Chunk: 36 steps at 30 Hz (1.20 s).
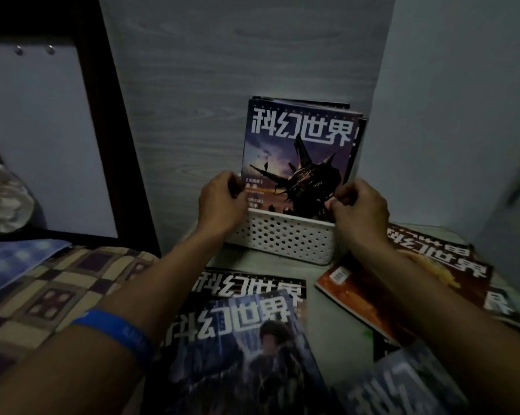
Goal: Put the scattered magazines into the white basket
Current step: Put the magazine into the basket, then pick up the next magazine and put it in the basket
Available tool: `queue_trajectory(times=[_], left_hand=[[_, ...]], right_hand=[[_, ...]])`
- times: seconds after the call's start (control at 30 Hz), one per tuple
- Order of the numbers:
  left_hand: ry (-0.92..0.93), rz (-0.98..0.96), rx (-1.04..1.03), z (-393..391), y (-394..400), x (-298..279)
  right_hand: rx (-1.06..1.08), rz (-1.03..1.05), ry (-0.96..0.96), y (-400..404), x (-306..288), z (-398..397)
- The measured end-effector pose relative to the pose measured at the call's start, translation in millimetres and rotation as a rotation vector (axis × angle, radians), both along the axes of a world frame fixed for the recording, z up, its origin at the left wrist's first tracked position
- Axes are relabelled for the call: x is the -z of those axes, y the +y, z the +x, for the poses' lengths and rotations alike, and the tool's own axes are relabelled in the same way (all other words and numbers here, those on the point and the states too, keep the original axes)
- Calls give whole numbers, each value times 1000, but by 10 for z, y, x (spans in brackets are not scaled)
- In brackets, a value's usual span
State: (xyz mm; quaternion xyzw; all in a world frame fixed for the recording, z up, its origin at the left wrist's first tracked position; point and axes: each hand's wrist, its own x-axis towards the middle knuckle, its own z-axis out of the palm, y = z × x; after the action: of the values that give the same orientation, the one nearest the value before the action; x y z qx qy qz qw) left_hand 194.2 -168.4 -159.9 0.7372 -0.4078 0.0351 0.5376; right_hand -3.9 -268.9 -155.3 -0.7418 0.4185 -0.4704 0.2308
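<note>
From the head view, a magazine with a spaceship cover [297, 163] is seen standing upright in the white basket [285, 239], with other issues behind it against the wall. Its lower left edge is pinched by the left hand [221, 202], its lower right edge by the right hand [359, 209] — each grip narrow and closed on the cover. The magazine is judged light, thin and floppy, its glossy cover slippery — best held at both side edges. More magazines [240, 339] are left scattered on the worktop [321, 313] before the basket.
</note>
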Motion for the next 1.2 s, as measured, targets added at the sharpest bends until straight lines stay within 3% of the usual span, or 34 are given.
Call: queue_trajectory(times=[0.1, 0.17, 0.23, 0.33, 0.43, 0.57, 0.67, 0.77, 0.87, 0.93, 1.0, 1.2], left_hand=[[56, -6, 192, -216, 311, 21], [11, 44, 272, -383, 705, 120], [-68, 91, 228, -473, 1225, 265], [-141, 253, 45, -544, 2026, 460], [-76, 375, 5, -657, 2421, 508], [109, 439, 110, -802, 2477, 462], [413, 279, 144, -881, 2494, 462], [537, 71, 176, -962, 2486, 388], [825, -129, 202, -983, 2431, 347], [710, -13, 91, -989, 2433, 367], [556, 108, -12, -981, 2469, 407], [400, 257, 15, -1031, 2657, 392]], right_hand=[[-136, -58, 121, 158, -7, -158], [-159, -107, 98, 324, -10, -354], [-172, -153, 128, 570, 35, -602], [-274, -179, 349, 1038, 186, -961], [-420, -171, 551, 1502, 246, -1103], [-421, -133, 725, 1851, 226, -1040], [-405, -11, 695, 2019, 245, -1064], [-411, 134, 606, 2087, 242, -1128], [-478, 408, 386, 2092, 192, -1197], [-507, 500, 327, 2105, 170, -1247], [-504, 456, 399, 2143, 185, -1298], [-515, 305, 562, 2298, 178, -1326]])
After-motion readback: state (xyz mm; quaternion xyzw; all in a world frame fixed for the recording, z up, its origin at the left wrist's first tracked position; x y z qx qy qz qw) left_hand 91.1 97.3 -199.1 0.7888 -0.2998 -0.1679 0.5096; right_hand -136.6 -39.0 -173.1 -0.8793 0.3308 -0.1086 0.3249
